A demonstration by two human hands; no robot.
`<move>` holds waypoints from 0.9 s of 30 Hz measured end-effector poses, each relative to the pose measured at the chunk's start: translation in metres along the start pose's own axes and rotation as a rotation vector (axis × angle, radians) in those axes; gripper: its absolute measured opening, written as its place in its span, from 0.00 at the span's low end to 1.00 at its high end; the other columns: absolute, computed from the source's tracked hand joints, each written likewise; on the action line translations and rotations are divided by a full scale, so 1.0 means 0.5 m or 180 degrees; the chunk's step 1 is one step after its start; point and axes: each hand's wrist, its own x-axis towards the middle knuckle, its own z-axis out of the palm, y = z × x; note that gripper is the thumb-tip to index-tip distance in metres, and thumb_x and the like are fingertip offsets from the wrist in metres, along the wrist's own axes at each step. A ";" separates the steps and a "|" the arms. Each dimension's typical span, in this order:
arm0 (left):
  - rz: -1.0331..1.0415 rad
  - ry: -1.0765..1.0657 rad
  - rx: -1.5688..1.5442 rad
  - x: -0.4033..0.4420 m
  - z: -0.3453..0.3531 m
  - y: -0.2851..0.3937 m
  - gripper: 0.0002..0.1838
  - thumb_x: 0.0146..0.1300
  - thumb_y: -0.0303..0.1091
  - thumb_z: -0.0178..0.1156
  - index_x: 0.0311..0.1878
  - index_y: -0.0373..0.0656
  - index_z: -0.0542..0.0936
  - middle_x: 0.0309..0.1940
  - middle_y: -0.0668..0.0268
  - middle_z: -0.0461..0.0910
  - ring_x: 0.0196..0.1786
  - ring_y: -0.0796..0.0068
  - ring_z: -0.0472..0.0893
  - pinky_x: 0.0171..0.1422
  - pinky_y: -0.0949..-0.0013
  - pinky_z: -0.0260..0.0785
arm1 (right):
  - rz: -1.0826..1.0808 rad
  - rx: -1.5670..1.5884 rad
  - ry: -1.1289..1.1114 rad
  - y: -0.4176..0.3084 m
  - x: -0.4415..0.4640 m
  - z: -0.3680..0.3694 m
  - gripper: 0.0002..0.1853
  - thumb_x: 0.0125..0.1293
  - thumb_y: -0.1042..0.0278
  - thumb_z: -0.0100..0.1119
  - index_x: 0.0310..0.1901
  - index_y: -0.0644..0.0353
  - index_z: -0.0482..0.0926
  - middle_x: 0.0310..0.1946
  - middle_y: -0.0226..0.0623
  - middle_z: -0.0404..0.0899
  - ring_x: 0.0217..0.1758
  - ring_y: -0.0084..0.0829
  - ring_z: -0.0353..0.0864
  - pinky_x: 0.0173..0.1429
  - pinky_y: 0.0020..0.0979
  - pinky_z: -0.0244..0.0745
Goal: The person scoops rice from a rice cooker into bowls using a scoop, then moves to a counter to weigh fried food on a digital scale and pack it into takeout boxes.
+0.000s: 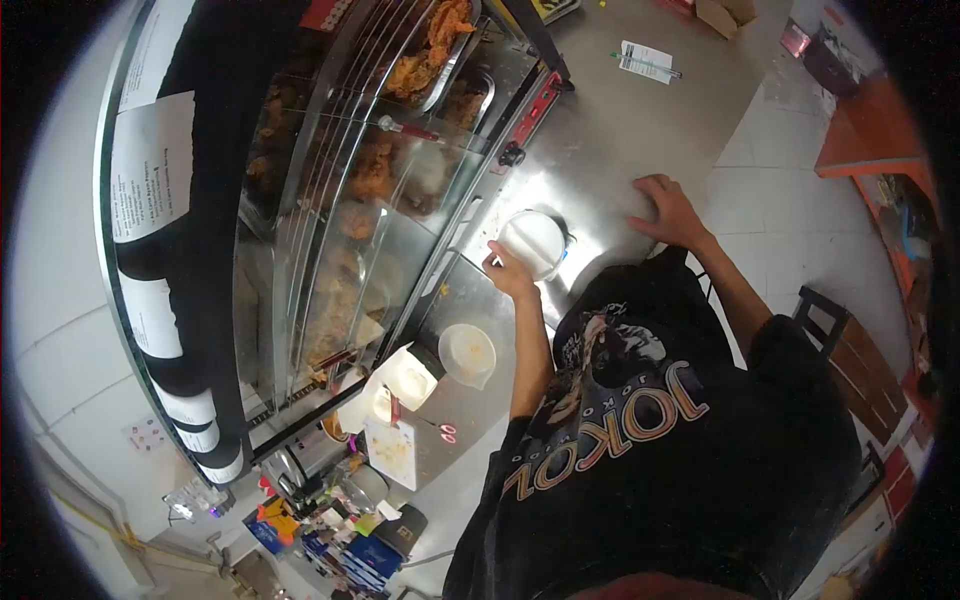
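Observation:
My left hand [513, 272] is at the near left rim of a round white dish-like item [534, 243] on the steel counter. Its fingers are bent with a small gap between them, and I see nothing held. A patch of blue shows at the dish's right edge, and glare hides its details. Farther right, my right hand [667, 212] rests on the counter [625, 130] near its edge, fingers spread and holding nothing.
A glass display case [370, 200] with fried chicken [430, 60] runs along the left. Below it are a white bowl [467, 356], a cutting board [391, 452] and scissors with pink handles [448, 432]. A paper slip [646, 62] and pen lie farther up the counter. At right stands a chair [850, 360].

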 end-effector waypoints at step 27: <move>0.2572 0.0122 0.1125 -0.182 -0.066 -0.051 0.25 0.59 0.28 0.65 0.61 0.45 0.75 0.64 0.45 0.63 0.66 0.42 0.63 0.69 0.48 0.58 | -0.0032 -0.0120 -0.2243 -0.116 0.171 0.189 0.15 0.57 0.52 0.70 0.32 0.54 0.81 0.19 0.31 0.83 0.20 0.26 0.83 0.32 0.33 0.78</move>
